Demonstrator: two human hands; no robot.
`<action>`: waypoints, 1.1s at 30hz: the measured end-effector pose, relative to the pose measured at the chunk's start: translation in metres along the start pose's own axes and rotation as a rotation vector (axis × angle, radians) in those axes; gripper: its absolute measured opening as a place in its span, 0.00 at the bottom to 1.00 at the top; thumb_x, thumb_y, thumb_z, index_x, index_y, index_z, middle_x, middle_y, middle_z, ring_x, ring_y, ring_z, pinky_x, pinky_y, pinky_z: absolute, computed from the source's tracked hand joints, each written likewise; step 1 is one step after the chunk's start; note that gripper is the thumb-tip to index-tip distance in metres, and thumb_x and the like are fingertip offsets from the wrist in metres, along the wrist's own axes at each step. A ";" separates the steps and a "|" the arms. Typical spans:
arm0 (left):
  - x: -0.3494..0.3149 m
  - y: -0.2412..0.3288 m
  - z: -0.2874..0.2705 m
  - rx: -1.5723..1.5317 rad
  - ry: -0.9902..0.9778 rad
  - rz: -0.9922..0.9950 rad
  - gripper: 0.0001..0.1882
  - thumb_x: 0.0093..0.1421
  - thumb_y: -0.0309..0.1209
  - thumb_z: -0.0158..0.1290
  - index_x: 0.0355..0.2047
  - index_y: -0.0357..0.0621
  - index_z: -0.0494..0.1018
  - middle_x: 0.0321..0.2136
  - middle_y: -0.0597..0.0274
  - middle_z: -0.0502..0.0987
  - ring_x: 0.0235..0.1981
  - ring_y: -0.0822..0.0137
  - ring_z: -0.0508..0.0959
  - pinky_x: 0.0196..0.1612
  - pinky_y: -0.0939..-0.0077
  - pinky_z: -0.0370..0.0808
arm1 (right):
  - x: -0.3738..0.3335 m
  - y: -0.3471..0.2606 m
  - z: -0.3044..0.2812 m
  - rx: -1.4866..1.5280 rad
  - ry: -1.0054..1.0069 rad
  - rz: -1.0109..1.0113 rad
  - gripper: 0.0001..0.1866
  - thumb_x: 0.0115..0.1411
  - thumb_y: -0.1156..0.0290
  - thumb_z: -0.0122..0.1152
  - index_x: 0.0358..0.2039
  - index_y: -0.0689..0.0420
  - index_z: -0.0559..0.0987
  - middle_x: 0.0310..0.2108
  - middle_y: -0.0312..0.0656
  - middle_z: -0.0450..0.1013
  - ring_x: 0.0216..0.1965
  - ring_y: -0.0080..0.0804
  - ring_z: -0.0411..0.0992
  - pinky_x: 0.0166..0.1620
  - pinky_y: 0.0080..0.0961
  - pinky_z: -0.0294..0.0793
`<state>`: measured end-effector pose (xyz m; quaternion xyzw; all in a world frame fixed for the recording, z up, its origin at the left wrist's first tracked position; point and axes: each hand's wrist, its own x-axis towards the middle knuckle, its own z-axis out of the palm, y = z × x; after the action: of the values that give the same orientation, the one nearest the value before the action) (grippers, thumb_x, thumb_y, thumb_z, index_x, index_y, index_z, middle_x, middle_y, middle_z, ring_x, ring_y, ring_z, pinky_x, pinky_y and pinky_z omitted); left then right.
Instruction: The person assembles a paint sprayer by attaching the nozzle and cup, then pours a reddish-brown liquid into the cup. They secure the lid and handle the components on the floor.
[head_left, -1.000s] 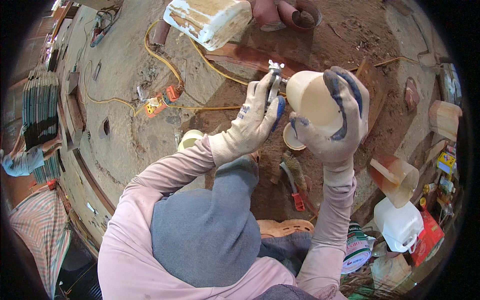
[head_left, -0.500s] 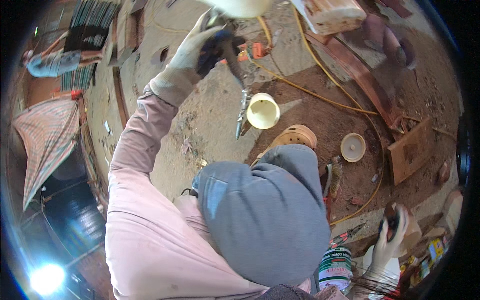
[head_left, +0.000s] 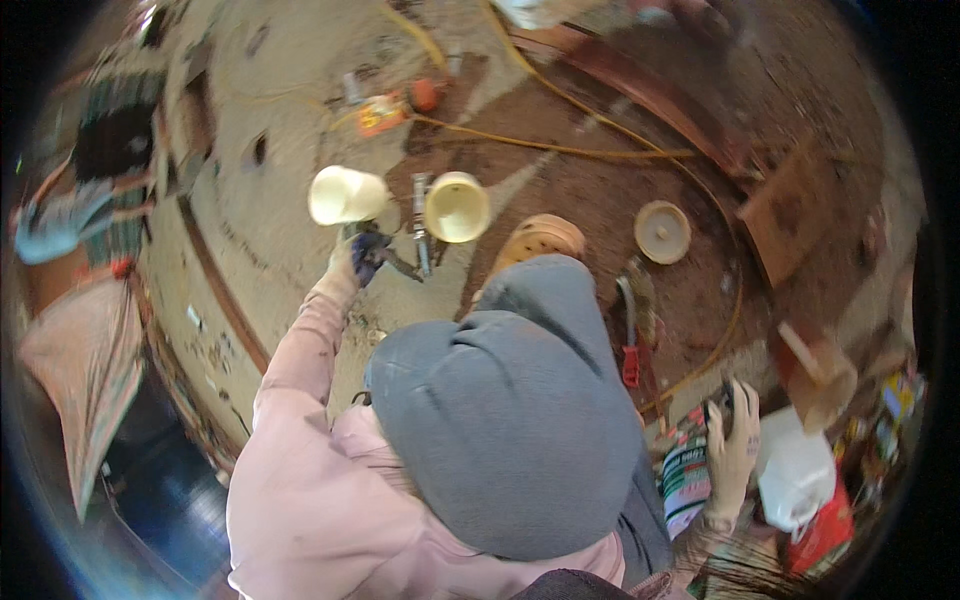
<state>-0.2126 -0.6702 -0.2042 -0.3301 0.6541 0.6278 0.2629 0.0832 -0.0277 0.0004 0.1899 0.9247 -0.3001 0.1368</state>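
A cream cylindrical cup-shaped piece rises from the fingers of my left hand, which wears a pale glove with a dark palm and is closed around its lower end. Right of it, a narrow metal tool lies on the ground against a second cream cup, whose mouth faces up. My right hand, also gloved, hovers beside a green-and-white can. Its fingers are apart; the dark patches between them look like the glove's palm, with nothing clearly held.
A round lid and a red-handled tool lie on the brown soil. A yellow hose curves past a rusty plate. A white jug and a brown pipe piece stand at the right. A person is far left.
My left hand has come down and nearer from the top with the cream piece. My right hand has moved left, away from the brown pipe piece toward the can. The view has shifted.
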 end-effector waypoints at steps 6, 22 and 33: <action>0.003 0.030 -0.005 1.524 -0.269 0.561 0.22 0.56 0.32 0.63 0.51 0.45 0.76 0.42 0.61 0.81 0.42 0.63 0.81 0.46 0.67 0.78 | -0.012 0.003 0.019 -0.071 -0.006 0.105 0.25 0.61 0.63 0.65 0.56 0.58 0.75 0.52 0.50 0.73 0.52 0.51 0.73 0.54 0.41 0.71; -0.074 0.219 0.059 1.599 -0.105 0.034 0.27 0.63 0.44 0.62 0.51 0.31 0.77 0.41 0.54 0.82 0.37 0.69 0.81 0.37 0.77 0.77 | -0.035 0.033 0.136 -0.218 -0.286 0.339 0.26 0.61 0.50 0.62 0.52 0.55 0.72 0.43 0.47 0.72 0.46 0.45 0.74 0.45 0.41 0.75; -0.135 0.185 0.423 1.860 -1.066 0.591 0.21 0.68 0.44 0.54 0.45 0.35 0.78 0.36 0.53 0.83 0.36 0.70 0.82 0.41 0.69 0.77 | -0.005 0.027 0.219 -0.401 -0.100 0.076 0.43 0.51 0.43 0.70 0.63 0.49 0.69 0.45 0.41 0.70 0.48 0.39 0.68 0.45 0.41 0.70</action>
<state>-0.2965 -0.2371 -0.0125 0.4766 0.7262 -0.0081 0.4955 0.1299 -0.1415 -0.1824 0.1785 0.9501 -0.1139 0.2288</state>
